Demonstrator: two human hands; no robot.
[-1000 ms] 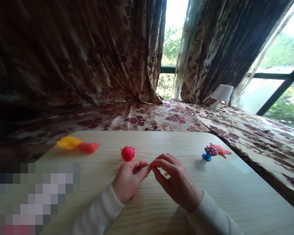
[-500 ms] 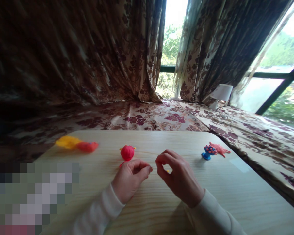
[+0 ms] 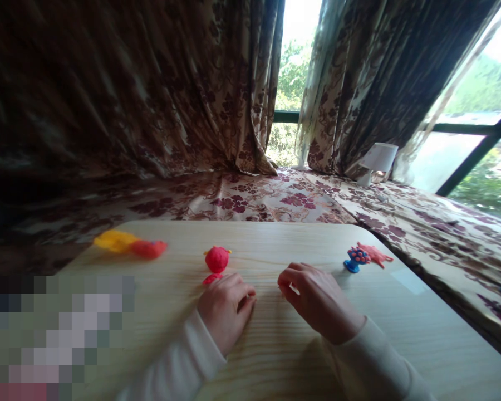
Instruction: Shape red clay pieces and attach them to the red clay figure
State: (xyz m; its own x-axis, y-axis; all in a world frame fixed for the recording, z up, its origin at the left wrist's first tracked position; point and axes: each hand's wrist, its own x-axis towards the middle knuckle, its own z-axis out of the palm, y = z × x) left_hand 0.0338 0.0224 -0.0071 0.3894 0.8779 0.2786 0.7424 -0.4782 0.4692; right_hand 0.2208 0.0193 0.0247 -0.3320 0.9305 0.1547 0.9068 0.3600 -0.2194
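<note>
Hands (image 3: pixel 226 311) nr rnd red clay ball (image 3: pixel 217 259), yel side bits

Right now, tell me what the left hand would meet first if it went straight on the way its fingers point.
Probably the right hand, whose curled fingers lie across a gap from the left hand; relative height above the tabletop is unclear.

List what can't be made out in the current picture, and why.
All in the head view:
Left hand: any pinched scrap, too small and blurred.
Right hand: likewise, fingers would hide it.
Flat red piece: near end, hidden by left hand.
Pink figure: one side, behind blue stand.
Lower-left corner: pixelated.
</note>
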